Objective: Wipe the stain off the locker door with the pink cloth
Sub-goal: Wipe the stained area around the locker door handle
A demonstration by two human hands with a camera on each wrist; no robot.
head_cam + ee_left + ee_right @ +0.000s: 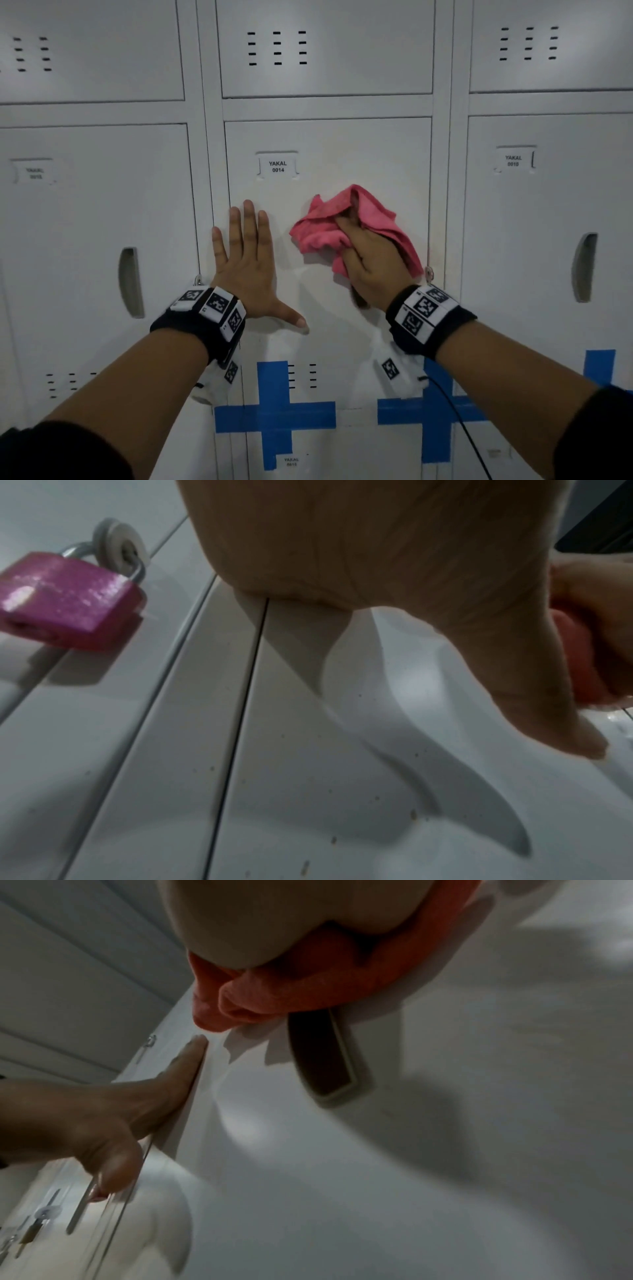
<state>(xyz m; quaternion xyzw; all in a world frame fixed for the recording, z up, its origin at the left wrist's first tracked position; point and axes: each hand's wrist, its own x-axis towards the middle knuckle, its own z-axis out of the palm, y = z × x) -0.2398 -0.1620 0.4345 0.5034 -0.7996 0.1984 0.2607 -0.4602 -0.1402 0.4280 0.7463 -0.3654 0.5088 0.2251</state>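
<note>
The white locker door (325, 144) labelled YAKAL 0014 fills the middle of the head view. My right hand (371, 260) grips the crumpled pink cloth (318, 229) and presses it against the door's right half, just above the recessed handle (322, 1056). In the right wrist view the cloth (308, 988) bunches under my palm. My left hand (248, 260) lies flat on the door's left edge, fingers straight and spread, thumb (548, 710) pointing right. No stain shows plainly; small brown specks (413, 814) dot the door lower down.
A pink padlock (65, 599) hangs on the hasp left of my left hand. Neighbouring locker doors (96, 212) with recessed handles (584, 267) stand on both sides. Blue tape crosses (275, 414) mark the lower lockers. A black cable (459, 421) hangs from my right wrist.
</note>
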